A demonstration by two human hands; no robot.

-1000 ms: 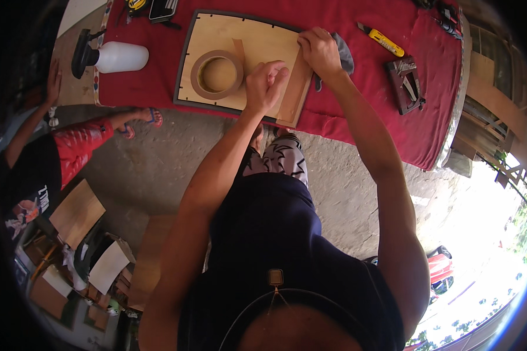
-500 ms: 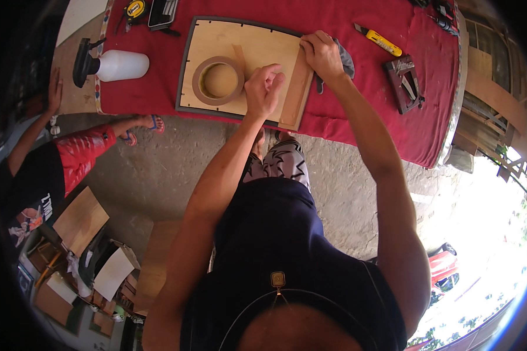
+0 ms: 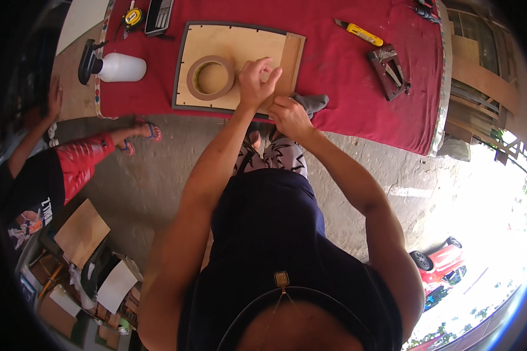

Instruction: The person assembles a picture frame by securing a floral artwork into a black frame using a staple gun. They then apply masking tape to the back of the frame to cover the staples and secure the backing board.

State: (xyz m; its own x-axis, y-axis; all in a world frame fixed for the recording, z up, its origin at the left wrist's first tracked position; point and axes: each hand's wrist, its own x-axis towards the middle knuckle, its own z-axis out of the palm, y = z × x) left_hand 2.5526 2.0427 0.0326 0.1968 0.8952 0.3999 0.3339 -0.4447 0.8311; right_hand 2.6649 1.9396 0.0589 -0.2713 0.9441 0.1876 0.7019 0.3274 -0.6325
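Note:
A framed panel [image 3: 255,42], pale wood with a dark edge and small black tabs, lies on the red cloth. A strip of brown tape [image 3: 293,57] runs along its right side. My left hand [image 3: 257,82] hovers over the panel beside a roll of brown tape [image 3: 211,59]; its fingers are loosely bent and apart, holding nothing. At the panel's near right corner, my right hand [image 3: 290,118] has its fingers closed on a grey cloth [image 3: 313,103], which sticks out to the right. The fingertips press at the strip's near end.
The red-covered table [image 3: 345,76] also bears a white spray bottle [image 3: 123,67], a tape measure [image 3: 133,19], a black case [image 3: 158,17], a yellow utility knife [image 3: 364,34] and a dark staple gun [image 3: 388,71]. Another person [image 3: 38,181] is at the left, a hand on the table's end.
My right hand has moved from the panel's far right corner down to its near right corner, taking the grey cloth along. My left hand stays above the panel, slightly shifted.

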